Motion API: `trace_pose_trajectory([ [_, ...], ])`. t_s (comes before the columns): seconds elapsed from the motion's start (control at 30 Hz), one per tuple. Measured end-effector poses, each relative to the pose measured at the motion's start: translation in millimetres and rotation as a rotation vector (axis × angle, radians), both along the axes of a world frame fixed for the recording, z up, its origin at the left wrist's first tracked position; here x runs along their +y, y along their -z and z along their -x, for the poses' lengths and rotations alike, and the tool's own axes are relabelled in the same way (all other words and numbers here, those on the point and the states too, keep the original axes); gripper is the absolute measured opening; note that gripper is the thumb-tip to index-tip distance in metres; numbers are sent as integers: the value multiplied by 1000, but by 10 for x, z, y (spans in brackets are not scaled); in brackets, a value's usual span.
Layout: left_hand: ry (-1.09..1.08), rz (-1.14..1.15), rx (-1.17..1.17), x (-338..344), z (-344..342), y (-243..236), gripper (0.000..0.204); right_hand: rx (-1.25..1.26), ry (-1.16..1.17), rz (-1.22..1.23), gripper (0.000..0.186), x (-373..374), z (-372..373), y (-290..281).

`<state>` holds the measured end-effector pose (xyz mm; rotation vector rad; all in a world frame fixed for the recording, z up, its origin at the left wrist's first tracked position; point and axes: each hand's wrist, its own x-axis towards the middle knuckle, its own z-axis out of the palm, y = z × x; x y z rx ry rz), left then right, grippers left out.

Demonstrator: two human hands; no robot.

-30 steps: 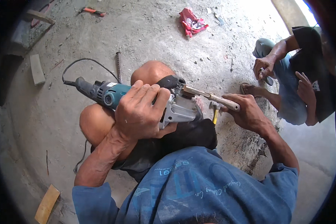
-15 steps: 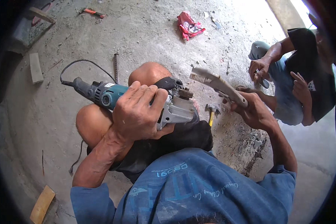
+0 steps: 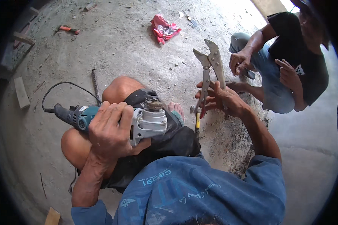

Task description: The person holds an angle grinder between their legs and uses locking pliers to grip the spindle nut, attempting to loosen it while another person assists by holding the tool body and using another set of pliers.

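Note:
My left hand (image 3: 110, 129) is wrapped round the body of a teal and black angle grinder (image 3: 149, 125), which lies across my knees. The grinder's grey gear head points right, and its spindle (image 3: 154, 105) faces up with metal flange pieces and no disc on it. To the right, my right hand (image 3: 232, 100) holds a pair of worn locking pliers (image 3: 216, 62) by the handles. The jaws stand apart, pointing away from me, clear of the grinder. Fingers show between and behind the handles.
Another person (image 3: 289, 71) crouches at the right. A yellow-handled hammer (image 3: 197, 123) lies beyond my right knee, partly hidden. A red crumpled bag or cloth (image 3: 164, 30), an orange-handled tool (image 3: 68, 29), a ribbed steel bar (image 3: 96, 86) and a wood block (image 3: 21, 92) lie on the dusty floor.
The pliers have swung from pointing left over the grinder to pointing away, and their jaws and handles have spread. The grinder's spindle has tipped more upright. The whole view has shifted.

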<state>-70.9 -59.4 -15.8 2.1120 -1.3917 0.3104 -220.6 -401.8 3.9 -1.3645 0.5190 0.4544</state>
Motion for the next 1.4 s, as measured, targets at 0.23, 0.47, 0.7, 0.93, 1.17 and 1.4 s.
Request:
trace_pose_trajectory([
  [0.23,17,28,-11,-32,-38,27,79,24,-21,-82,77,-153,98,285],
  [0.47,11,5,-37,10,-79,13,76,-150,278,-460,76,-94,-37,539],
  [0.7,7,26,0,-39,-80,45,76,-195,381,-391,71,-362,31,686],
  [0.93,18,74,23,-28,-128,60,75,-231,388,-408,72,-550,-144,559],
  [1.17,-7,107,103,-94,-141,-14,70,-813,410,-887,92,-523,-221,817],
  [1.4,-56,215,153,-223,-193,-231,59,-739,379,-119,83,858,-358,823],
])
